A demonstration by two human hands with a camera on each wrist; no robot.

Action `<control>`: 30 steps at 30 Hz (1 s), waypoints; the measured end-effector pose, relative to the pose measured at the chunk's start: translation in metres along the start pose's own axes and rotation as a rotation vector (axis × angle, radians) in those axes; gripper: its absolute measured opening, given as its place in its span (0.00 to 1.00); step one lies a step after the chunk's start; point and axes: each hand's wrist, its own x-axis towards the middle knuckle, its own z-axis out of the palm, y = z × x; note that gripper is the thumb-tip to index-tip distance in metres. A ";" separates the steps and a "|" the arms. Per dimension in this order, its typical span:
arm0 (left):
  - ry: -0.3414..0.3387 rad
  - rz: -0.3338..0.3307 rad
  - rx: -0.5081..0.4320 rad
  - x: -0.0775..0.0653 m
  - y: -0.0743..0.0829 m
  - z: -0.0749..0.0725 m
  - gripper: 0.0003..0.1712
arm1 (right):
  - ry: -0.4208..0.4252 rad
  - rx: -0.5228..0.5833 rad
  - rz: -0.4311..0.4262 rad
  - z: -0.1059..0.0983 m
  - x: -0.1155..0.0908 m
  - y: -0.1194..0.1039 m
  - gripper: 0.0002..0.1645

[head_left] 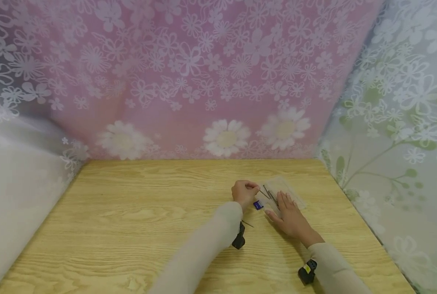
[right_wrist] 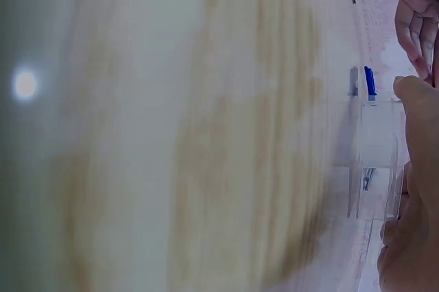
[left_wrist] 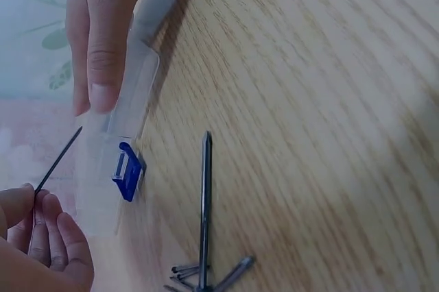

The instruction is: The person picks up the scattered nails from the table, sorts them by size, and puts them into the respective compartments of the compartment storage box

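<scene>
My left hand [head_left: 245,192] pinches a thin dark nail [left_wrist: 58,158] between thumb and fingertips, its pointed end sticking out. Under it lies a low clear plastic box [head_left: 282,185] with a blue latch [head_left: 258,205] at its near left. Inside the box, more nails [head_left: 271,195] show in the head view. My right hand [head_left: 291,218] rests on the box, fingers straight and thumb spread. In the right wrist view that thumb [right_wrist: 415,96] lies along the box's edge, with the other fingers partly hidden behind the clear walls.
Several loose nails [left_wrist: 205,203] lie on the wooden table [head_left: 130,212] near my left wrist, one long and others small. A pink flowered cloth [head_left: 203,81] hangs behind the table, with pale cloths at both sides.
</scene>
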 end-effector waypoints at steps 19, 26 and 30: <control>0.039 -0.030 0.035 0.000 0.000 0.021 0.03 | 0.008 -0.002 -0.015 0.001 0.002 -0.002 0.53; 0.058 -0.002 0.082 -0.002 -0.001 0.026 0.03 | 0.003 -0.006 -0.006 0.000 0.000 -0.001 0.52; 0.066 -0.002 0.082 -0.003 -0.003 0.030 0.03 | 0.002 -0.010 -0.010 -0.001 -0.001 -0.001 0.52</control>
